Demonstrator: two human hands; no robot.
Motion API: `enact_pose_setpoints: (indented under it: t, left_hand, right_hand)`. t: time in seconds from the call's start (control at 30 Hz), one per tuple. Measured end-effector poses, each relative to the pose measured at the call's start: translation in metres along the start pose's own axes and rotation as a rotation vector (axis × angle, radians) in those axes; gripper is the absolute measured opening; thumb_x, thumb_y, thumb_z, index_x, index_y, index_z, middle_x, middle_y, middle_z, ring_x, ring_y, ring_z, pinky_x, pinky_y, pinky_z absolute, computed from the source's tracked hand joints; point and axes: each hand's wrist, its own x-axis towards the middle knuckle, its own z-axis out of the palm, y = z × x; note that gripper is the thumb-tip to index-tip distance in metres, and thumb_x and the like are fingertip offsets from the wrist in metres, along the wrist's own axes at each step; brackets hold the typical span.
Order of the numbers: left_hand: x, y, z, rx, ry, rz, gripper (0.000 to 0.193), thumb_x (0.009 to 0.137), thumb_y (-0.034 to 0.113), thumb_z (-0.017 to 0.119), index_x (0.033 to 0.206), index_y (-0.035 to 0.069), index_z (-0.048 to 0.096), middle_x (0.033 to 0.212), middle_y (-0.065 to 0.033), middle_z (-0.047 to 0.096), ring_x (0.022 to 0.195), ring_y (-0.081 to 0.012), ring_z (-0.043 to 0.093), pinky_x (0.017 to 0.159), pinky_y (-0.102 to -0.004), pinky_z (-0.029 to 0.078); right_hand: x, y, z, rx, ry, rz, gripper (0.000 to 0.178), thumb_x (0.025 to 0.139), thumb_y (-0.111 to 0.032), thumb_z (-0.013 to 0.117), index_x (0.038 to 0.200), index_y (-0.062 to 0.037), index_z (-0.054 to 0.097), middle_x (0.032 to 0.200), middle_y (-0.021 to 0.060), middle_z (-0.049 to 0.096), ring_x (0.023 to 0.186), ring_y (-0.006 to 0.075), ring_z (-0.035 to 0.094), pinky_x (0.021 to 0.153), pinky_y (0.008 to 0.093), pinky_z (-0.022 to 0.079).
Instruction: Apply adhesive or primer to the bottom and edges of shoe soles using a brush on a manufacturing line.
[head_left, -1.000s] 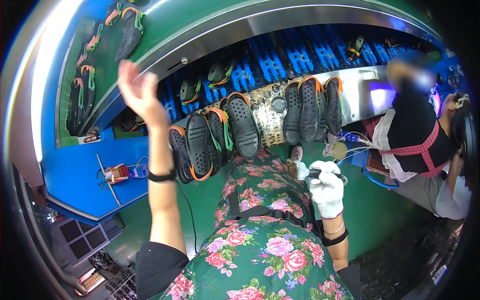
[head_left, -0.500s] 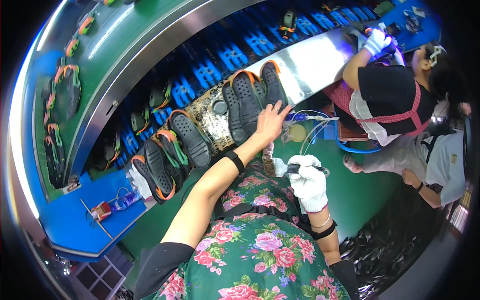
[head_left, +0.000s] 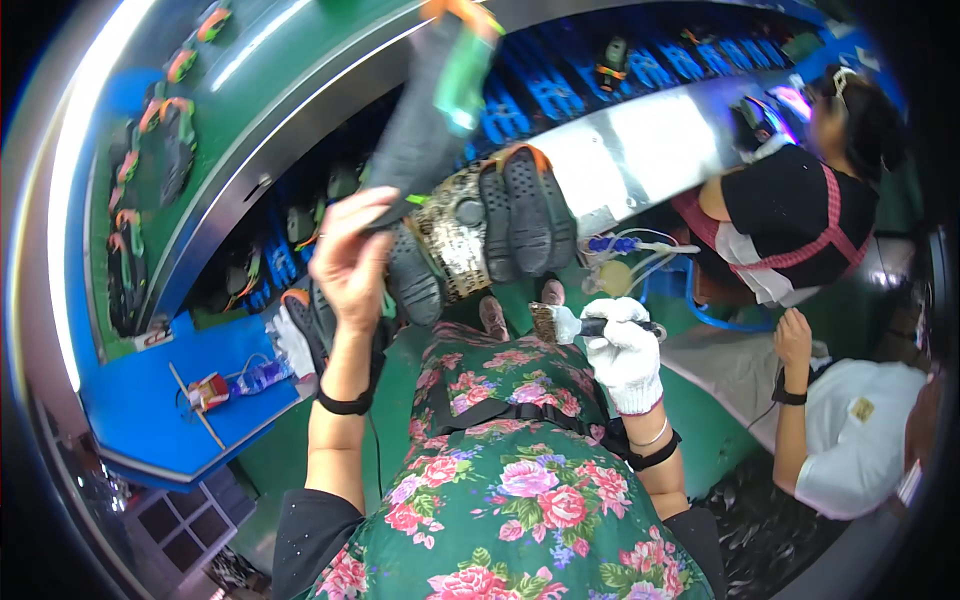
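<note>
At nine to ten o'clock from centre, the bare left hand (head_left: 352,265) pinches the lower end of a black shoe (head_left: 425,120) between thumb and fingers, the shoe slanting up, blurred, toward eleven — judged light, rubbery, slightly flexible, not fragile, best taken by that narrow toe end. At four o'clock, a flat brush (head_left: 560,324) points to nine, well apart from the shoe — its handle wrapped by the gloved right hand (head_left: 625,350), fingers curled.
</note>
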Motion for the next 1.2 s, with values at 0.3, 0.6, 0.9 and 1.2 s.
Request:
enact_pose_setpoints:
  t: [0.3,0.6,0.9,1.2]
  left_hand:
    - [0.138,-0.042,-0.16,0.559,0.251,-0.091,0.023,0.092,0.01,0.076,0.113,0.004,0.075,0.11,-0.0062,0.072,0.089,-0.0142,0.07,0.078,-0.0273,0.054]
    - [0.172,-0.106,-0.207,0.359,0.14,-0.336,0.031,0.09,0.012,0.072,0.121,0.013,0.074,0.121,-0.0103,0.072,0.1,-0.0235,0.067,0.093,-0.0336,0.052]
    - [0.229,-0.084,-0.103,1.009,-0.046,0.178,0.056,0.093,0.024,0.07,0.146,0.013,0.056,0.15,-0.0153,0.052,0.131,-0.0338,0.05,0.114,-0.0449,0.036]
    - [0.306,-0.182,-0.072,1.212,-0.154,-0.05,0.047,0.083,0.001,0.068,0.129,0.009,0.057,0.136,-0.0191,0.057,0.121,-0.0382,0.06,0.105,-0.0453,0.047]
  right_hand:
    - [0.016,0.039,0.033,-0.068,-0.083,0.114,0.022,0.081,0.005,0.062,0.101,0.0018,0.07,0.114,0.0236,0.071,0.091,0.0263,0.072,0.073,0.031,0.062]
    - [0.026,0.057,0.053,-0.075,-0.088,0.145,0.017,0.081,0.004,0.063,0.097,0.0038,0.069,0.113,0.024,0.072,0.088,0.0251,0.072,0.076,0.0322,0.062]
    - [0.031,0.052,0.052,-0.075,-0.133,0.107,0.021,0.084,0.004,0.062,0.103,0.0009,0.069,0.117,0.0239,0.071,0.094,0.0241,0.071,0.08,0.032,0.06]
    - [0.035,0.044,0.064,0.011,-0.041,0.11,0.022,0.083,0.011,0.06,0.097,0.0009,0.073,0.113,0.0239,0.072,0.092,0.0266,0.072,0.075,0.0328,0.064]
